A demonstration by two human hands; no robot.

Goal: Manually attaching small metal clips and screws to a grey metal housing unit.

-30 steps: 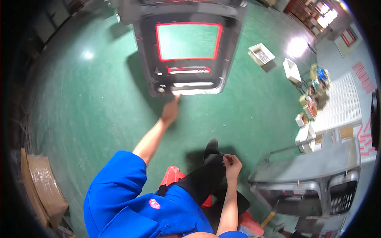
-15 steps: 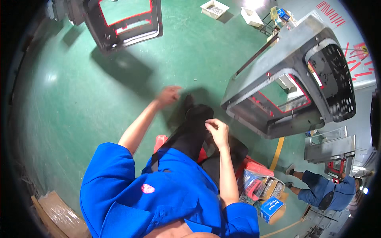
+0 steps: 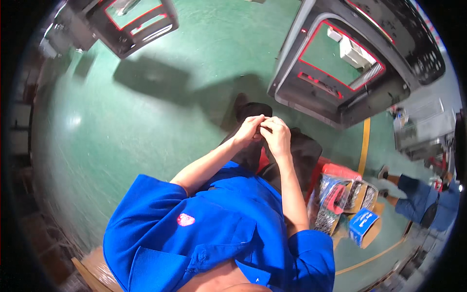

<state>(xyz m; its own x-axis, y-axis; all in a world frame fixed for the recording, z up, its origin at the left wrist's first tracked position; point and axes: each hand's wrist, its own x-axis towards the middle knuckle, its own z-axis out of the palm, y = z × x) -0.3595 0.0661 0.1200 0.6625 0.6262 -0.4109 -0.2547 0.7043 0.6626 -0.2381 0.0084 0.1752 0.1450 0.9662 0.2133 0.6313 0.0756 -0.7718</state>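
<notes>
My left hand (image 3: 250,129) and my right hand (image 3: 277,137) meet in front of me, above my dark-trousered legs. The fingertips of both are pinched together and nearly touching. Whatever they pinch, if anything, is too small or hidden to make out. Beyond them at the upper right hangs a large grey metal housing (image 3: 335,109), with red edging strip around its rectangular opening. Neither hand touches it.
Beside my right leg, boxes of small metal hardware (image 3: 358,194) lie near a blue carton (image 3: 364,225). Another dark red-edged housing (image 3: 124,46) hangs at the upper left. A person in blue (image 3: 423,200) stands at the right. A yellow line (image 3: 365,143) crosses the green floor.
My left hand has moved right and come together with my right hand. The view has shifted, so the right housing shows higher up and the hardware boxes farther right.
</notes>
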